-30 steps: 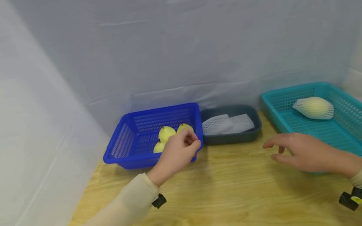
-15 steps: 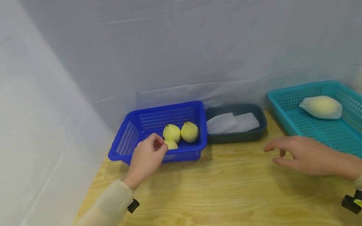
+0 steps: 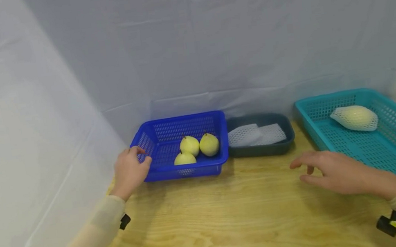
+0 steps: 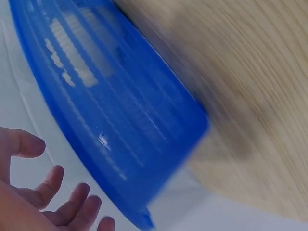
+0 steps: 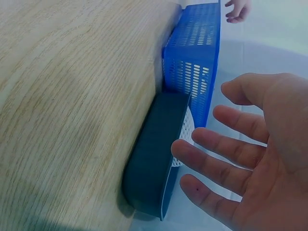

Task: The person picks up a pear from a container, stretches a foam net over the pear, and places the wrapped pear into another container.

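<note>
My left hand (image 3: 129, 169) hovers over the left front corner of a blue basket (image 3: 200, 170), its fingers loosely bent around nothing. In the left wrist view the fingers (image 4: 77, 204) stand spread beside the rim of that basket. Three yellow-green pears (image 3: 209, 144) lie in the basket's right part. My right hand (image 3: 341, 172) holds nothing and hangs over the table in front of a teal basket (image 3: 315, 138), fingers relaxed. A pear in a white foam net (image 3: 356, 118) lies inside the teal basket. Between the baskets, a dark tray (image 3: 260, 150) bears white foam net sleeves (image 3: 245, 135).
The baskets and the tray stand along the back of a wooden table (image 3: 231, 214). White sheeting (image 3: 174, 52) hangs behind them and down both sides. The dark tray sits right beside the blue basket.
My left hand has moved left across the blue basket, from over the pears to its left front corner, and its fingers have loosened. My right hand has hardly moved. The view has shifted slightly.
</note>
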{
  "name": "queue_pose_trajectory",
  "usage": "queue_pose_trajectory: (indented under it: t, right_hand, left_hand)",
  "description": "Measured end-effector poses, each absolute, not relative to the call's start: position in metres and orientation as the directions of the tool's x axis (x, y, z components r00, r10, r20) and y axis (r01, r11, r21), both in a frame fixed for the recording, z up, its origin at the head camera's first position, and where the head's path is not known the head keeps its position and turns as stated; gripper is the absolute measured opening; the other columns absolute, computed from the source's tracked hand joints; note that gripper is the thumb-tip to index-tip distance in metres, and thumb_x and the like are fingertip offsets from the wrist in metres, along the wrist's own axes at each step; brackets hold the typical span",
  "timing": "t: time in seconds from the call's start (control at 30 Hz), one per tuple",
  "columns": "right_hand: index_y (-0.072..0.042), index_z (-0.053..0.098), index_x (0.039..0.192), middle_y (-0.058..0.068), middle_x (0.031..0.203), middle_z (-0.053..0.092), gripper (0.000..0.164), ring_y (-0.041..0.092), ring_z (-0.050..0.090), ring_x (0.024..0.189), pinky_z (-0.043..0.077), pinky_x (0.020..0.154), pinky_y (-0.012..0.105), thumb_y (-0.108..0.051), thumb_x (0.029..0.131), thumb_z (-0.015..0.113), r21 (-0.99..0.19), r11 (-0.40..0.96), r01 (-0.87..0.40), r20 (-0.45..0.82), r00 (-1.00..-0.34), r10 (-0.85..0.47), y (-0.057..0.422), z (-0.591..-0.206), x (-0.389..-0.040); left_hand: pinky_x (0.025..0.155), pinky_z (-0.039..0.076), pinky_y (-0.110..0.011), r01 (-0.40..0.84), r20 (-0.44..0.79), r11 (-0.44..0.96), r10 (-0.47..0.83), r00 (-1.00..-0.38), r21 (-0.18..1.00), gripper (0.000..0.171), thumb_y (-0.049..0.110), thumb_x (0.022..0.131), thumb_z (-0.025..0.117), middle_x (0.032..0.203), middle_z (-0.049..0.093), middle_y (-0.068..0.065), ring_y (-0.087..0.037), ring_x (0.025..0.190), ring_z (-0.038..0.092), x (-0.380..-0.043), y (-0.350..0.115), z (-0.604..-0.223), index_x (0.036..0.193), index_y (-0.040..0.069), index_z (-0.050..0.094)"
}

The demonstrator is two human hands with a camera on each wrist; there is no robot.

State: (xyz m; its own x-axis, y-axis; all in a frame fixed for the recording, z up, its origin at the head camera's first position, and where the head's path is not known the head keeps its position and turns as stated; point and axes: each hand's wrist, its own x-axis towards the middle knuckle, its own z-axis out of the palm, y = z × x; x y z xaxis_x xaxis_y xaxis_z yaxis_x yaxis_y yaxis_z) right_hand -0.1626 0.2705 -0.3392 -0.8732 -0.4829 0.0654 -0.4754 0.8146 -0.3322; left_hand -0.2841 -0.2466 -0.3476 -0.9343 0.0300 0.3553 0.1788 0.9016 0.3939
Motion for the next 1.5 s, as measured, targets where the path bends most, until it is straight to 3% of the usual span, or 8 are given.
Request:
queue_pose_trajectory:
  t: [0.17,0.37,0.47,0.63,0.8,1.0,1.23,1.5]
  right_hand:
    - [-0.025,0.063,0.130,-0.005,0.126,0.065,0.036,0.000,0.061,0.091,0.051,0.066,0.026,-0.044,0.099,0.061,-0.342,0.814,-0.470,0.059,-0.875,-0.481,0.270,-0.340,-0.162]
    - [-0.026,0.063,0.131,-0.006,0.125,0.066,0.036,0.000,0.061,0.092,0.051,0.066,0.026,-0.043,0.099,0.061,-0.348,0.806,-0.480,0.057,-0.868,-0.493,0.268,-0.340,-0.162]
    - [-0.027,0.063,0.131,-0.008,0.124,0.066,0.035,0.000,0.061,0.092,0.051,0.067,0.026,-0.043,0.099,0.061,-0.348,0.799,-0.491,0.062,-0.862,-0.503,0.266,-0.340,-0.163]
    - [-0.028,0.063,0.130,-0.010,0.120,0.066,0.034,-0.001,0.061,0.090,0.051,0.066,0.026,-0.044,0.100,0.060,-0.349,0.789,-0.506,0.077,-0.855,-0.513,0.262,-0.340,-0.165]
    - [-0.027,0.064,0.128,-0.010,0.119,0.066,0.032,-0.002,0.060,0.089,0.051,0.067,0.026,-0.041,0.100,0.061,-0.344,0.781,-0.521,0.088,-0.846,-0.526,0.259,-0.341,-0.167]
    - [-0.025,0.065,0.129,-0.006,0.122,0.068,0.032,0.000,0.062,0.091,0.053,0.070,0.027,-0.036,0.099,0.063,-0.321,0.773,-0.547,0.116,-0.833,-0.541,0.255,-0.337,-0.173]
    - [-0.022,0.066,0.128,-0.002,0.125,0.067,0.033,0.010,0.067,0.093,0.054,0.068,0.029,-0.029,0.096,0.069,-0.188,0.780,-0.597,0.126,-0.802,-0.584,0.237,-0.322,-0.190]
    - [-0.021,0.065,0.131,0.001,0.133,0.065,0.035,0.020,0.067,0.110,0.057,0.085,0.043,-0.028,0.097,0.067,-0.126,0.741,-0.660,0.059,-0.750,-0.658,0.200,-0.299,-0.231]
  left_hand:
    - [0.104,0.028,-0.071,0.096,0.275,0.908,-0.021,-0.961,0.408,0.050,0.032,0.098,0.053,0.141,0.048,-0.029,-0.049,0.131,0.040,-0.291,-0.268,-0.351,0.134,-0.002,0.055]
    - [0.106,0.036,-0.068,0.018,0.140,0.896,-0.049,-0.989,0.444,0.068,0.034,0.100,0.051,0.141,0.046,-0.037,-0.054,0.129,0.045,-0.299,-0.291,-0.358,0.149,-0.010,0.034]
    - [0.103,0.041,-0.066,-0.022,0.050,0.881,-0.051,-0.997,0.472,0.074,0.037,0.101,0.048,0.137,0.049,-0.039,-0.054,0.125,0.050,-0.304,-0.302,-0.362,0.149,-0.017,0.028]
    - [0.084,0.054,-0.052,-0.056,-0.049,0.844,-0.035,-0.998,0.533,0.062,0.038,0.102,0.047,0.110,0.064,-0.030,-0.041,0.099,0.063,-0.312,-0.316,-0.368,0.130,-0.016,0.048]
    - [0.068,0.056,-0.038,-0.077,-0.113,0.815,-0.014,-0.993,0.574,0.037,0.031,0.102,0.045,0.081,0.063,-0.012,-0.024,0.074,0.061,-0.316,-0.323,-0.372,0.102,-0.005,0.055]
    - [0.065,0.055,-0.038,-0.057,-0.104,0.828,0.001,-0.995,0.558,0.024,0.022,0.098,0.041,0.083,0.068,-0.017,-0.027,0.072,0.063,-0.318,-0.319,-0.369,0.089,0.003,0.053]
    - [0.057,0.048,-0.031,-0.049,-0.115,0.870,0.008,-0.993,0.491,0.038,0.023,0.098,0.037,0.084,0.070,-0.019,-0.030,0.072,0.065,-0.321,-0.312,-0.365,0.080,0.002,0.063]
    - [0.055,0.046,-0.031,-0.068,-0.139,0.882,-0.003,-0.990,0.467,0.043,0.026,0.101,0.034,0.081,0.070,-0.017,-0.031,0.073,0.068,-0.323,-0.308,-0.364,0.083,0.000,0.064]
